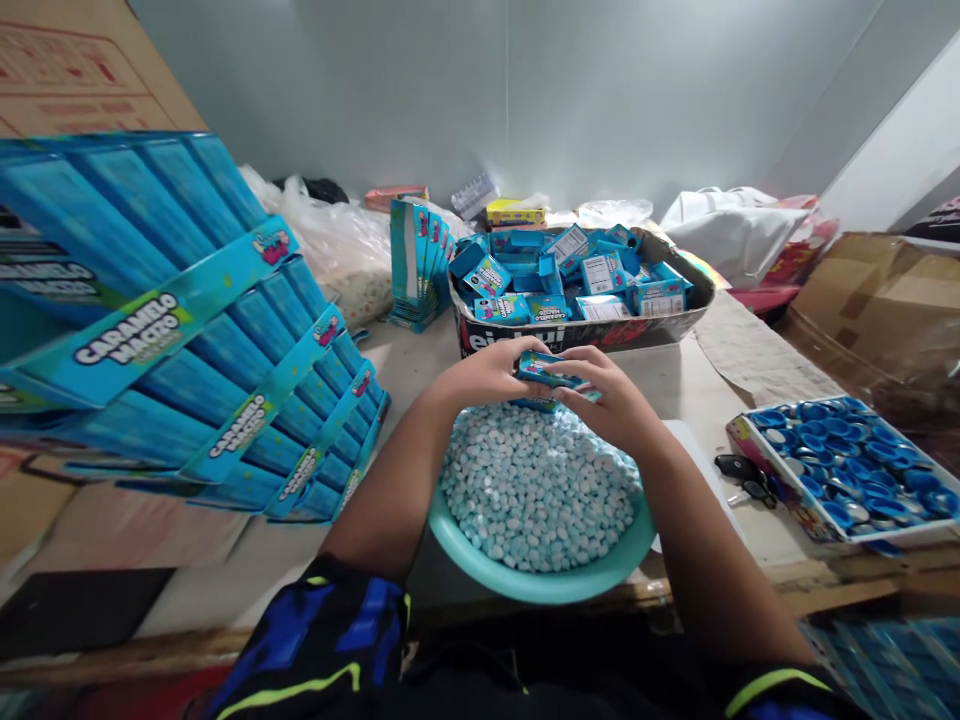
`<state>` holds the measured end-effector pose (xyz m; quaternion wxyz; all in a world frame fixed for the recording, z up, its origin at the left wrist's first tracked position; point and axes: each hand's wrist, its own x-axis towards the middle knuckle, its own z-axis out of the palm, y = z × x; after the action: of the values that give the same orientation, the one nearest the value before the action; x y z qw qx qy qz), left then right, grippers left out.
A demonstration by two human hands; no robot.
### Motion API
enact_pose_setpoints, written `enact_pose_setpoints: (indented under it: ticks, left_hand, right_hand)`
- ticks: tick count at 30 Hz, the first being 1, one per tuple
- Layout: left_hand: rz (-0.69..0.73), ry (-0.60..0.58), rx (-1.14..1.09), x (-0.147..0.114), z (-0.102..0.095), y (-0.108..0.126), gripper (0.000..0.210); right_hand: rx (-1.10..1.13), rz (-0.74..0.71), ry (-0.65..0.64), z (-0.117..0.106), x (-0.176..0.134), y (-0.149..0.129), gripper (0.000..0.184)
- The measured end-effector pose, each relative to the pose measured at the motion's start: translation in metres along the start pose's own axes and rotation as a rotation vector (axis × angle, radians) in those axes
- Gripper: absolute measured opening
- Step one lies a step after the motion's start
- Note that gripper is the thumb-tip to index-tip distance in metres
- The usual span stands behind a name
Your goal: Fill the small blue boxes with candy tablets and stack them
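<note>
Both the left hand point(491, 372) and right hand point(611, 400) clamp fingers on a small blue cardboard candy box point(546, 372), its long axis crosswise, directly above the teal plastic bowl point(540, 582).

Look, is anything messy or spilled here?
Nothing has spilled. The candies stay inside the teal bowl. The small boxes lie jumbled every which way in the cardboard tray, and the big blue display boxes lean in a tilted stack.
</note>
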<state>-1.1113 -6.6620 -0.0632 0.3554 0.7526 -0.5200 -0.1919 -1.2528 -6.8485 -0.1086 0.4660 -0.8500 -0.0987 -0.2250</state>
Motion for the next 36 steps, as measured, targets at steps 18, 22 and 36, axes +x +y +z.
enact_pose_setpoints:
  ticks: [18, 22, 36]
  left_hand:
    - [0.161, 0.465, -0.018, 0.004, 0.009, -0.006, 0.047]
    - [0.175, 0.694, -0.104, -0.003, 0.008, -0.006, 0.051]
    - [-0.148, 1.154, 0.547, -0.117, -0.001, 0.031, 0.024]
  right_hand:
    - [0.366, 0.504, 0.045, -0.007, 0.000, 0.022, 0.073]
    - [0.129, 0.462, -0.116, -0.007, -0.003, 0.022, 0.050]
    - [0.012, 0.224, -0.210, 0.002, -0.012, 0.037, 0.033]
